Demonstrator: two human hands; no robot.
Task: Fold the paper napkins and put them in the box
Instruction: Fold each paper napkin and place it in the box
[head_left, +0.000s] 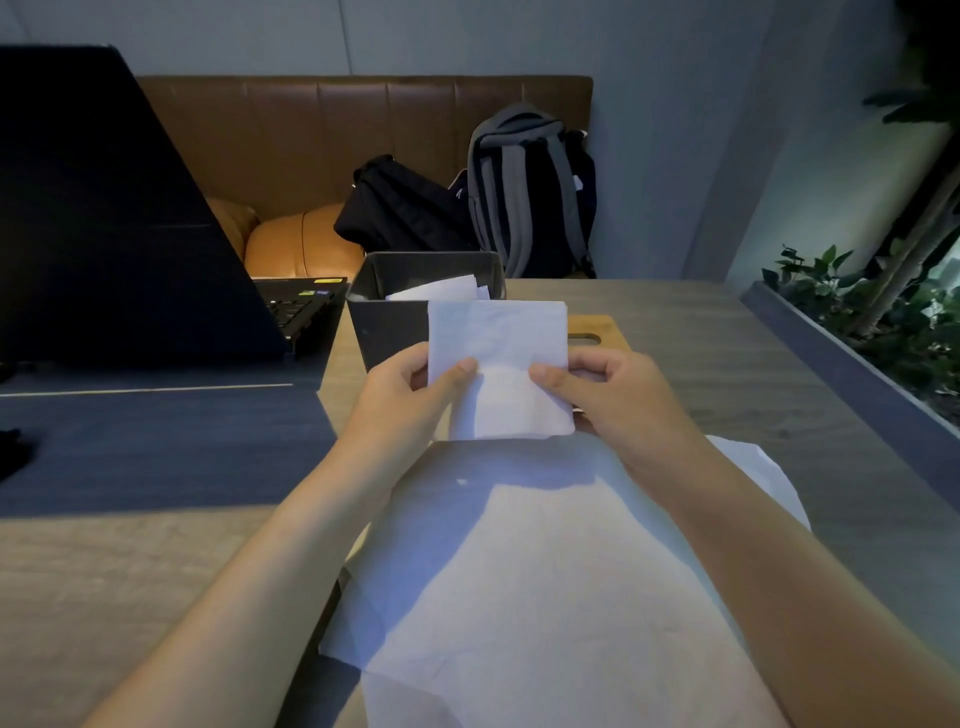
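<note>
Napkin (498, 364) pinched by L hand (410, 395) & R hand (608, 400), upright, box (389, 312) directly beyond toward bench far edge.

Two hands hold up a folded napkin (500, 364). The left hand (410, 395) pinches its left edge and the right hand (608, 400) pinches its right edge. Just behind it sits a dark box (384, 312) with white napkins inside. More flat napkins (519, 597) lie on the table (727, 364) under the arms.
</note>
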